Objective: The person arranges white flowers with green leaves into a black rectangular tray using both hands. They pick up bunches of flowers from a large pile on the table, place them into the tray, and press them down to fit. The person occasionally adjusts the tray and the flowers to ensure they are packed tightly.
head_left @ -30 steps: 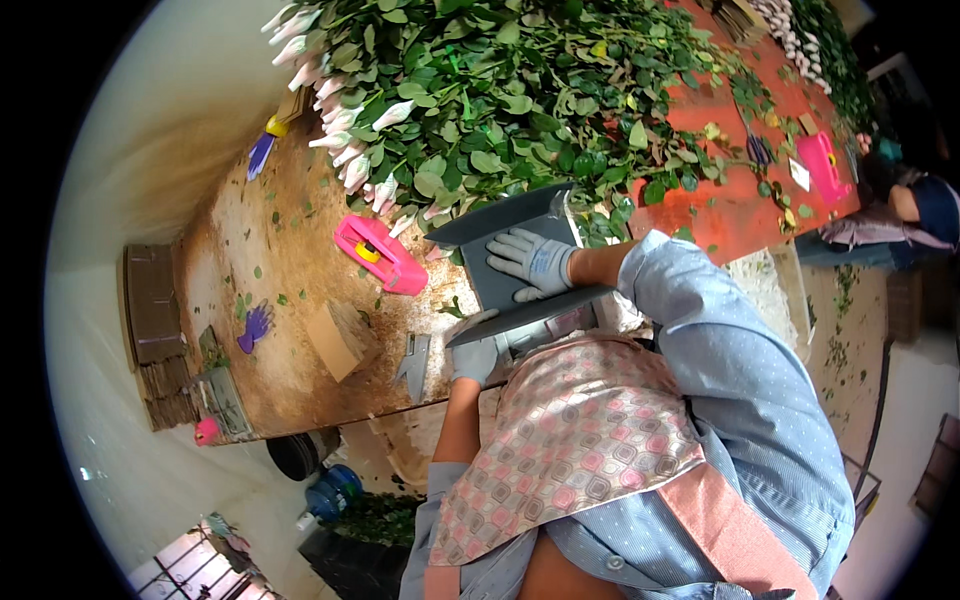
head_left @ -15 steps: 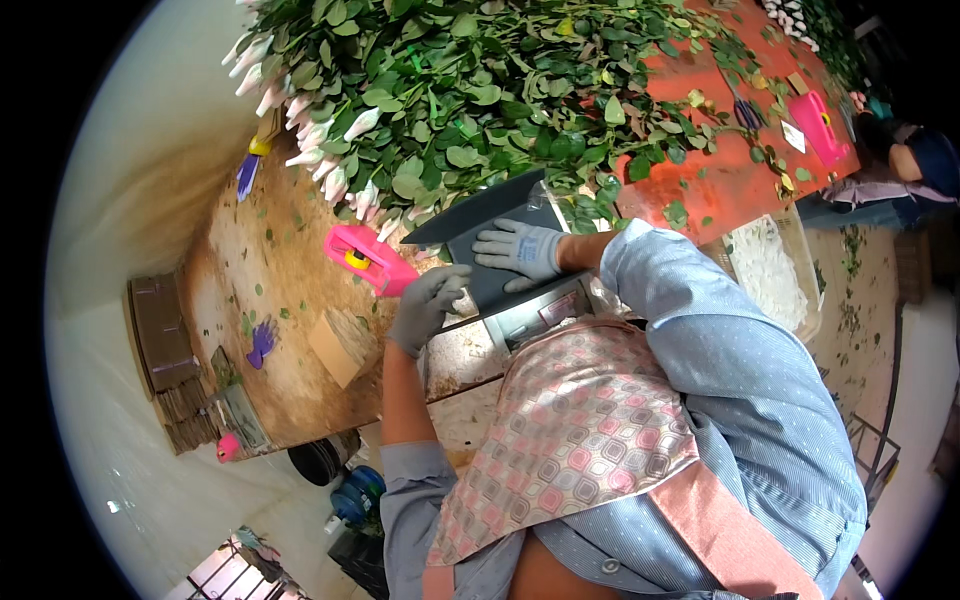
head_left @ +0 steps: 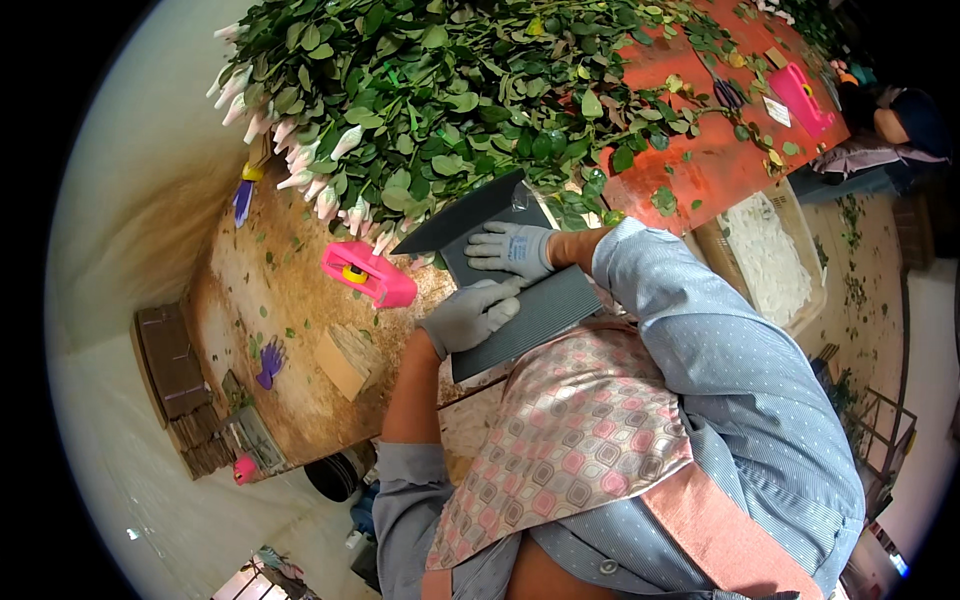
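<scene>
A dark grey sheet of corrugated card [head_left: 545, 312] lies bent in front of me, its near flap showing a ribbed face and its far flap standing up at a tilt. My right hand [head_left: 510, 250], in a light grey work glove, rests flat on the middle of the sheet with the fingers stretched out to the left. On the near flap lies my left hand [head_left: 470, 316], gloved alike, its fingers extended over the ribs and close to the right hand. Just beyond the far flap is a large heap of leafy stems [head_left: 440, 110] with pale wrapped flower heads [head_left: 298, 158] at the left.
Left of the sheet lies a pink tool with a yellow part [head_left: 368, 274]. Further left are a tan block [head_left: 348, 362] and a purple glove [head_left: 270, 362]. Scissors [head_left: 727, 94] and another pink tool [head_left: 802, 100] lie on the red surface [head_left: 660, 170]. A crate of white material [head_left: 765, 255] stands at right.
The card's near flap has come up and over, now showing its ribbed face. My left hand has moved right from the card's left edge onto that flap. My right hand stays flat.
</scene>
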The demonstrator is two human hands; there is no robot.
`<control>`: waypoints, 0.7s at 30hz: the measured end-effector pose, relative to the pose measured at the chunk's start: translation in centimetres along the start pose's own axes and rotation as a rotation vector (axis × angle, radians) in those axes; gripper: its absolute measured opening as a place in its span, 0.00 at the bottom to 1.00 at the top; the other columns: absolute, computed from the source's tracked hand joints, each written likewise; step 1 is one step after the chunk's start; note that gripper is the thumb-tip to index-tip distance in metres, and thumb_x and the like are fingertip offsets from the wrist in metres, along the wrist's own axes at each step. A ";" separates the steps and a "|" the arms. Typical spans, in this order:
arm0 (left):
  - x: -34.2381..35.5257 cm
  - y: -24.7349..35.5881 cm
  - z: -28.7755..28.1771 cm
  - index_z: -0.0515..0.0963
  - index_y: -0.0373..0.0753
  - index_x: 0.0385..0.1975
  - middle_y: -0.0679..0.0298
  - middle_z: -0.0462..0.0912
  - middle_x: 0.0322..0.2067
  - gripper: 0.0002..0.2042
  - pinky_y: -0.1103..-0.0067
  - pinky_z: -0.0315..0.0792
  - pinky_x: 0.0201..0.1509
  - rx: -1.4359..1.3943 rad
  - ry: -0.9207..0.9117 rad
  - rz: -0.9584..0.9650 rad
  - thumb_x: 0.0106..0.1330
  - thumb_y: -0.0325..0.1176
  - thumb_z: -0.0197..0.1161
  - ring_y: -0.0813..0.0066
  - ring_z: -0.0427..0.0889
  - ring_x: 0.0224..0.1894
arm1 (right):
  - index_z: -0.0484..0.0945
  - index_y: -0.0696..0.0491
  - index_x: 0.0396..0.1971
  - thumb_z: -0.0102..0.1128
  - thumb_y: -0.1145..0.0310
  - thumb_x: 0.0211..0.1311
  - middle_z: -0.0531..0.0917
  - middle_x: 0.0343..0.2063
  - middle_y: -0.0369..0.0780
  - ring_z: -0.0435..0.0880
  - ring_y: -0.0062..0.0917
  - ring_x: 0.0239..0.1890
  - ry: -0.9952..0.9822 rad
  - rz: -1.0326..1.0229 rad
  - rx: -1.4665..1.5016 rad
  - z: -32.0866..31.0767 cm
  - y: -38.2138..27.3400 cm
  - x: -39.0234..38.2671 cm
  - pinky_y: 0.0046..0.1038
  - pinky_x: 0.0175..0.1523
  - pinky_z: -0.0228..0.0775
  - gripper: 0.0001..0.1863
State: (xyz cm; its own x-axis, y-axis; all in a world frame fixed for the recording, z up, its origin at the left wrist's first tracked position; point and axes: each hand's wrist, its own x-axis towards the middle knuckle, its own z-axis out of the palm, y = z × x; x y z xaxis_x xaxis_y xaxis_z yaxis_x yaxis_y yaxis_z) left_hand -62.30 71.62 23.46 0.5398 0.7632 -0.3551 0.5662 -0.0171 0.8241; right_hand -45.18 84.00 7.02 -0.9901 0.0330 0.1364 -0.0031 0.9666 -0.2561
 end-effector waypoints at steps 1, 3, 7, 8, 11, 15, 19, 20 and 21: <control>0.0 0.6 0.6 0.76 0.41 0.63 0.55 0.81 0.41 0.20 0.69 0.75 0.52 0.169 0.047 -0.043 0.75 0.40 0.57 0.60 0.83 0.45 | 0.67 0.52 0.70 0.51 0.37 0.67 0.67 0.72 0.46 0.61 0.39 0.76 0.036 -0.017 -0.016 0.5 0.1 -0.1 0.50 0.79 0.45 0.41; 0.2 3.0 2.4 0.79 0.41 0.58 0.55 0.83 0.41 0.18 0.67 0.75 0.52 0.513 0.141 -0.134 0.73 0.40 0.58 0.57 0.84 0.45 | 0.66 0.51 0.71 0.51 0.37 0.67 0.65 0.73 0.45 0.60 0.40 0.77 0.045 -0.010 -0.002 1.0 0.2 -0.3 0.51 0.79 0.44 0.42; 0.5 1.5 4.9 0.80 0.44 0.53 0.59 0.83 0.36 0.16 0.64 0.74 0.46 0.783 0.262 -0.159 0.68 0.39 0.60 0.59 0.83 0.41 | 0.63 0.51 0.73 0.51 0.37 0.66 0.63 0.74 0.45 0.58 0.40 0.78 0.003 -0.042 -0.025 1.1 0.3 0.0 0.51 0.79 0.42 0.43; 0.5 0.6 5.1 0.79 0.46 0.56 0.57 0.83 0.36 0.18 0.63 0.74 0.47 0.771 0.242 -0.172 0.68 0.40 0.61 0.57 0.83 0.42 | 0.62 0.52 0.73 0.52 0.37 0.66 0.63 0.74 0.47 0.57 0.40 0.78 -0.007 -0.045 -0.025 1.1 0.3 0.2 0.51 0.79 0.41 0.44; 0.6 1.0 2.3 0.78 0.47 0.60 0.55 0.83 0.37 0.22 0.63 0.74 0.50 0.545 0.115 -0.114 0.66 0.41 0.63 0.54 0.83 0.45 | 0.61 0.53 0.74 0.56 0.40 0.63 0.62 0.75 0.46 0.58 0.41 0.78 0.007 -0.021 0.036 1.0 0.3 0.1 0.52 0.79 0.42 0.45; 2.7 3.5 -2.2 0.74 0.39 0.62 0.49 0.78 0.55 0.27 0.60 0.69 0.62 0.554 0.334 0.061 0.62 0.39 0.66 0.49 0.76 0.59 | 0.67 0.51 0.70 0.57 0.39 0.63 0.69 0.70 0.47 0.64 0.44 0.73 0.051 -0.025 0.084 0.1 0.6 0.5 0.51 0.78 0.44 0.42; 6.9 1.2 -3.4 0.72 0.37 0.61 0.53 0.74 0.59 0.27 0.60 0.64 0.65 0.876 0.626 0.186 0.61 0.38 0.66 0.54 0.70 0.62 | 0.77 0.47 0.61 0.61 0.43 0.59 0.77 0.61 0.47 0.70 0.49 0.67 0.105 0.000 0.273 -1.6 0.1 0.3 0.52 0.75 0.51 0.34; 8.3 0.2 -3.5 0.74 0.37 0.57 0.54 0.77 0.55 0.23 0.62 0.67 0.62 0.922 0.672 0.190 0.62 0.38 0.65 0.56 0.74 0.58 | 0.78 0.47 0.61 0.61 0.43 0.60 0.78 0.60 0.48 0.69 0.50 0.66 -0.024 0.028 0.337 -3.0 -0.1 0.7 0.52 0.74 0.53 0.33; 9.3 -0.5 -3.5 0.75 0.39 0.53 0.56 0.78 0.51 0.20 0.63 0.69 0.59 0.901 0.597 0.046 0.63 0.38 0.64 0.58 0.76 0.55 | 0.78 0.47 0.61 0.61 0.43 0.60 0.79 0.60 0.48 0.71 0.50 0.66 0.009 0.032 0.314 -2.3 -0.1 0.7 0.52 0.73 0.55 0.33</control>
State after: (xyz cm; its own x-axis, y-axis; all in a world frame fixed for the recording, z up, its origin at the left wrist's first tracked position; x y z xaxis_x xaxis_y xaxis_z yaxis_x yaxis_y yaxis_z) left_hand -59.81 80.99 21.28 0.3201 0.9368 0.1413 0.9343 -0.3368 0.1165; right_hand -45.53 84.51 9.40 -0.9892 0.0655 0.1313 -0.0166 0.8392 -0.5436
